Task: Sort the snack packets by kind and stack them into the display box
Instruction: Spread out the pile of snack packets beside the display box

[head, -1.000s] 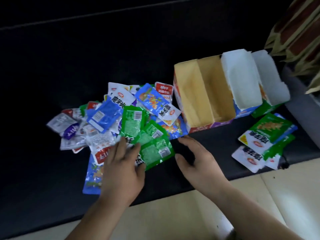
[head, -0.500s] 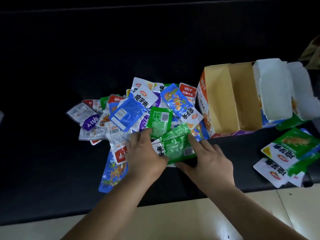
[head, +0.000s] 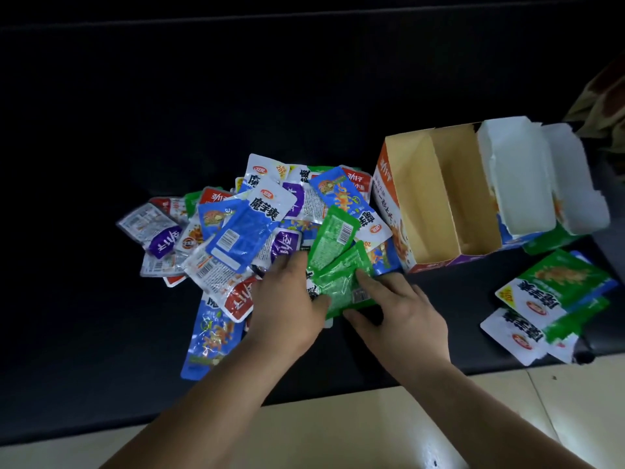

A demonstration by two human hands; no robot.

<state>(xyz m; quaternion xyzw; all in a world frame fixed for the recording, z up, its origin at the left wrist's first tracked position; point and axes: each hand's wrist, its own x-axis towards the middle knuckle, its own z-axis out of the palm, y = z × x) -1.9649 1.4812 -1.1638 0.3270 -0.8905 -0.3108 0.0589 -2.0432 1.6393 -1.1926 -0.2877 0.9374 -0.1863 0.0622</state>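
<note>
A mixed heap of snack packets in blue, white, purple, red and green lies on the dark surface. Two or three green packets overlap at its right edge. My right hand pinches the lowest green packets, fingers on top and thumb at their near edge. My left hand rests flat on the heap just left of them, its thumb against the green bundle. The cardboard display box stands open-topped to the right, and its brown compartment shows nothing inside.
A small stack of green and white packets lies right of the box near the surface's front edge. White torn flaps stick up from the box's right side. A pale floor runs along the bottom.
My right hand has come in from the right and taken hold of the green packets. My left hand has shifted a little right against them. The view has moved left and closer.
</note>
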